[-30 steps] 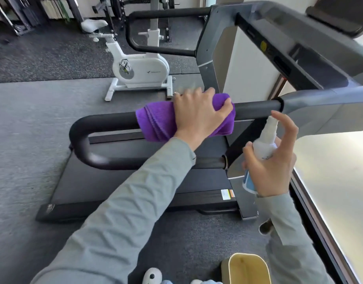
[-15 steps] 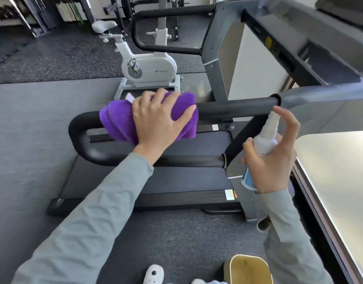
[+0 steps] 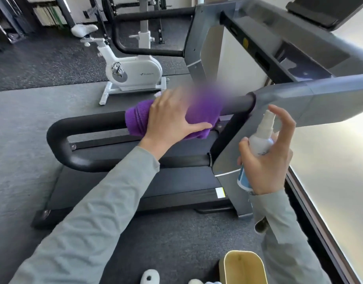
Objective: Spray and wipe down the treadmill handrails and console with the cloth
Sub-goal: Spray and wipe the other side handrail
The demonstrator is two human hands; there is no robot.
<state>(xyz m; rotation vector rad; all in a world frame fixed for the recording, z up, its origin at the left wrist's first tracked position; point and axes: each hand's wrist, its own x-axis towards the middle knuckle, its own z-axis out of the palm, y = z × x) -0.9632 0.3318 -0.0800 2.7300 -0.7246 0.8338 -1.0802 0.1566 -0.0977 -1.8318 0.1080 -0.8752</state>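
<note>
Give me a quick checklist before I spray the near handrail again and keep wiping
1. Purple cloth wrapped over the near handrail: ok.
2. Left hand gripping the cloth: ok, though the fingertips are blurred.
3. Right hand holding the spray bottle upright: ok.
4. Index finger raised above the nozzle, not pressing: ok.
5. Nozzle aimed at the rail: cannot tell.
6. Liquid left in the bottle: cannot tell.

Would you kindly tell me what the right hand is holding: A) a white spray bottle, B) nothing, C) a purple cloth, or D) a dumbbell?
A: the right hand grips a white spray bottle, while the left hand presses the purple cloth onto the handrail.
</note>
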